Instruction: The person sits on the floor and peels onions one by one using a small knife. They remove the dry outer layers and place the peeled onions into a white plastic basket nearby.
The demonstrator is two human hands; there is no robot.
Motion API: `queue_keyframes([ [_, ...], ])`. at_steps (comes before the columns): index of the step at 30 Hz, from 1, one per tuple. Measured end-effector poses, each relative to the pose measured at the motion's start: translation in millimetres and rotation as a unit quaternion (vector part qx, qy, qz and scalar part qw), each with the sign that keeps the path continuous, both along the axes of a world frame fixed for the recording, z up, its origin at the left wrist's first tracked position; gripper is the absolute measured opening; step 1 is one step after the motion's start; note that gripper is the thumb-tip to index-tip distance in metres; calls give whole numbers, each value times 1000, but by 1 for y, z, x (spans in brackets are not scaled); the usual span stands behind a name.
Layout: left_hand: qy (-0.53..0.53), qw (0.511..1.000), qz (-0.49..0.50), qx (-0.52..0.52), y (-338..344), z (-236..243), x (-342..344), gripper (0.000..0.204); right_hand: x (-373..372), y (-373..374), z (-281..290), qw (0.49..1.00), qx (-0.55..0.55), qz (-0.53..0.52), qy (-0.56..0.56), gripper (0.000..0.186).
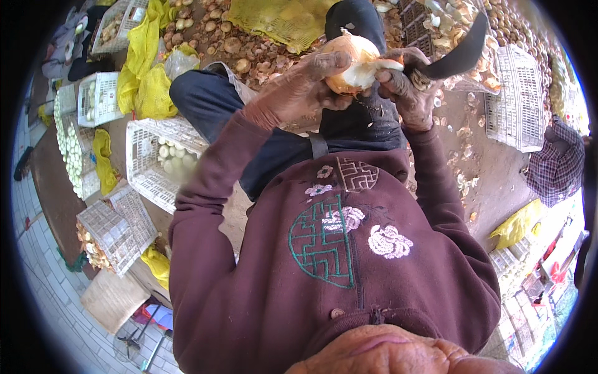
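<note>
A large onion (360,73) is held up above my knees, its brown skin partly off and its white flesh showing. My left hand (303,89) wraps round the onion from the left, the thumb on its upper side. My right hand (414,96) grips a knife whose broad dark blade (462,55) points up and to the right, away from the onion. The right thumb rests close to the onion, where a loose strip of skin sticks out toward it. Most of the knife's handle is hidden in the fingers.
Unpeeled onions (242,64) and loose skins lie on the ground ahead, beside a yellow mesh sack (277,22). A white crate (144,163) with peeled onions stands by my left leg. At the right stands another white crate (516,103), near a person in a checked garment (556,163).
</note>
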State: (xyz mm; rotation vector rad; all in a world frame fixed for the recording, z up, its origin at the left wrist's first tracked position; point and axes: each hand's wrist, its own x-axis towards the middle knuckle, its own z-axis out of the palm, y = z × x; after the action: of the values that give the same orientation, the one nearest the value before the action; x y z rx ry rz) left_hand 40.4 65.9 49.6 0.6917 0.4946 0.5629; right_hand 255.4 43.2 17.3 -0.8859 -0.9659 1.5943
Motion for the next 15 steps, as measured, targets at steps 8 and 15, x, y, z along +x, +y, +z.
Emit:
queue_keyframes([
  [8, -94, 992, 89, 11, 10, -35, 71, 51, 47, 26, 5, 993, 68, -99, 23, 29],
  [15, -105, 992, 70, -5, 17, -44, 63, 52, 155, 93, -20, 963, -47, -234, -126, 33],
])
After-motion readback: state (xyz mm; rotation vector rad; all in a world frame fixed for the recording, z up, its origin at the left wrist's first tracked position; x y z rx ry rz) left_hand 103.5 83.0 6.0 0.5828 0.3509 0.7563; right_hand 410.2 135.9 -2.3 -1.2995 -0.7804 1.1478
